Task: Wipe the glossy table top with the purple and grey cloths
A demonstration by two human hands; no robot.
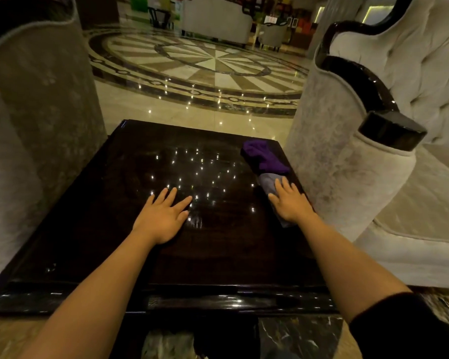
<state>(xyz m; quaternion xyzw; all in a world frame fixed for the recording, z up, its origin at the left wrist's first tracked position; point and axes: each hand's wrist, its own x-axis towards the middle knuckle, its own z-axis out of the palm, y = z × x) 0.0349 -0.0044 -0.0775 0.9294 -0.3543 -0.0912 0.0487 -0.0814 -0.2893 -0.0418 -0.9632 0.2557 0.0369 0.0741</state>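
Observation:
A dark glossy table top [114, 216] fills the middle of the view, dotted with reflected lights. A crumpled purple cloth [263, 155] lies near its far right corner. Just in front of it, along the right edge, a grey cloth [267, 183] lies flat under my right hand [290, 202], which presses down on it with fingers spread. My left hand [163, 217] rests palm down on the bare table near the centre, fingers apart, holding nothing.
A tufted pale armchair [360, 164] with dark glossy trim stands tight against the table's right side. Another upholstered chair [42, 112] stands at the left. Polished marble floor [192, 110] with a round inlay lies beyond the far edge.

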